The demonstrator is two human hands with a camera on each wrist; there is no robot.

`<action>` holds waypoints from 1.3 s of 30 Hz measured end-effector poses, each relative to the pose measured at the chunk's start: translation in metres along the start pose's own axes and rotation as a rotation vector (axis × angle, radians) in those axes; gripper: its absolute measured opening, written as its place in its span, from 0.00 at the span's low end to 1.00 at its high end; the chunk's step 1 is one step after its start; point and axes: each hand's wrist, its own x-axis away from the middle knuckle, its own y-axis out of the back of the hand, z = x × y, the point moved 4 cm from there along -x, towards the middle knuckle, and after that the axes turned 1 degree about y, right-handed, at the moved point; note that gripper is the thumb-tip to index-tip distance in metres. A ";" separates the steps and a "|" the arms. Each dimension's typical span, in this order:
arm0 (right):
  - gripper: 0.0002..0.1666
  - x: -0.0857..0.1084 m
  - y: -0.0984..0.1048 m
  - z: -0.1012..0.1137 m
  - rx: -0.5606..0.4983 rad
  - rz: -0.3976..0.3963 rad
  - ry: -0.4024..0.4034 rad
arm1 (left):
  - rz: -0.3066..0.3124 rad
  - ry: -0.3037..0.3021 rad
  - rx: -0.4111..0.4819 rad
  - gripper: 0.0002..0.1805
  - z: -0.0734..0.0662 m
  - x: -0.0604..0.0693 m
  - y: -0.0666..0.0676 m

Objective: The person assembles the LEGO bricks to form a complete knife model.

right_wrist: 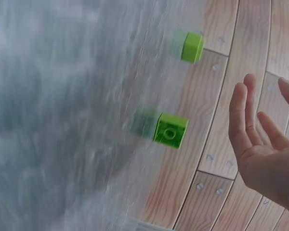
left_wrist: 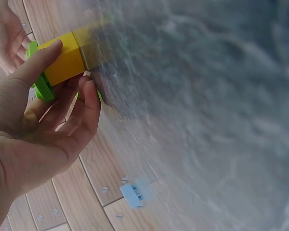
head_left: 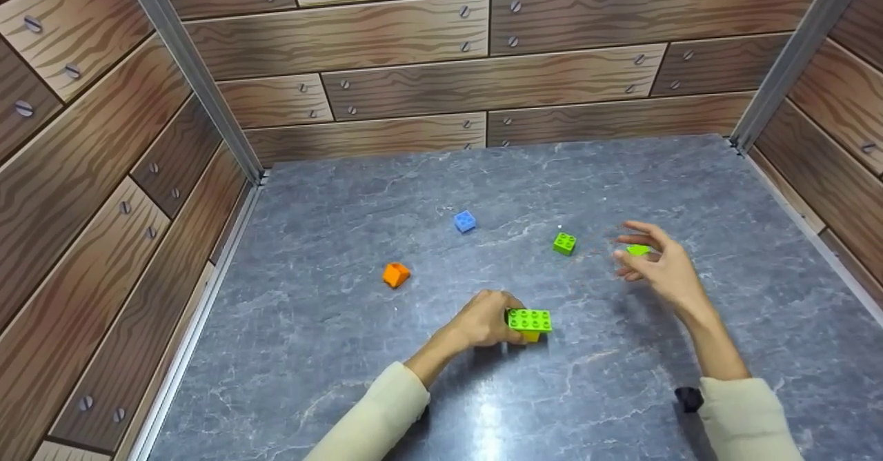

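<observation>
My left hand (head_left: 488,319) grips a yellow block (left_wrist: 65,58) between thumb and fingers. Across the block's top sits a bright green studded plate (head_left: 530,319), wider than the block. In the left wrist view the block's lower end is at or just over the tabletop; I cannot tell if it touches. My right hand (head_left: 659,264) hovers with fingers apart and holds nothing. Behind its fingers a light green brick (head_left: 638,249) is partly hidden. The right wrist view shows a green brick (right_wrist: 172,131) with its hollow underside turned toward the camera, apart from the hand.
A small green studded brick (head_left: 564,243) stands left of my right hand. Farther back is a blue brick (head_left: 465,221), and an orange piece (head_left: 396,275) lies to the left. Wood-patterned walls (head_left: 400,33) enclose the grey marbled tabletop (head_left: 310,350). Something black (head_left: 688,399) is by the right sleeve.
</observation>
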 end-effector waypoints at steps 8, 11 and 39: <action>0.43 -0.009 0.022 -0.021 0.065 -0.041 -0.122 | 0.005 -0.009 -0.007 0.21 0.000 0.001 0.000; 0.43 -0.012 0.028 -0.027 0.083 -0.052 -0.137 | 0.001 -0.012 -0.005 0.21 0.001 0.000 0.000; 0.44 -0.030 0.031 -0.055 0.129 0.114 -0.321 | 0.005 0.020 0.007 0.21 0.001 0.000 0.000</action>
